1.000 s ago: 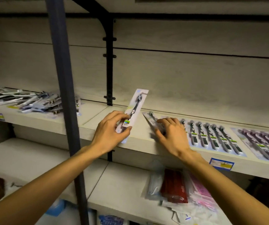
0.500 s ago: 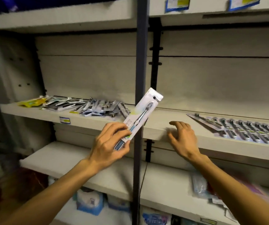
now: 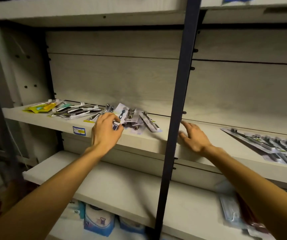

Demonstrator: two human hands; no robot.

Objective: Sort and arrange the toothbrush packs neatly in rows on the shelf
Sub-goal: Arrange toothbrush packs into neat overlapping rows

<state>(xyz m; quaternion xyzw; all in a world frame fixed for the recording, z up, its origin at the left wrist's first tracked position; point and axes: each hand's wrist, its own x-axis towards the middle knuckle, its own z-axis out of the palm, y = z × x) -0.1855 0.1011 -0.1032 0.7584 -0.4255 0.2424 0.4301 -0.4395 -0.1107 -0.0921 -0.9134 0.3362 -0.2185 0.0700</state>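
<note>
My left hand holds a white toothbrush pack by its lower end, right over a loose heap of toothbrush packs on the left part of the shelf. More mixed packs, some yellow, lie further left. A neat row of dark-brush packs lies on the right part of the shelf. My right hand rests with its fingers spread and holds nothing, on the bare shelf just right of the dark post.
A dark upright post crosses the view between my hands. A price label sits on the shelf's front edge. The lower shelf carries packets at the right. Blue and white packages stand below it.
The view swung left. My left hand carried the white pack from the right section over to the loose heap. My right hand left the neat row and now lies spread near the post.
</note>
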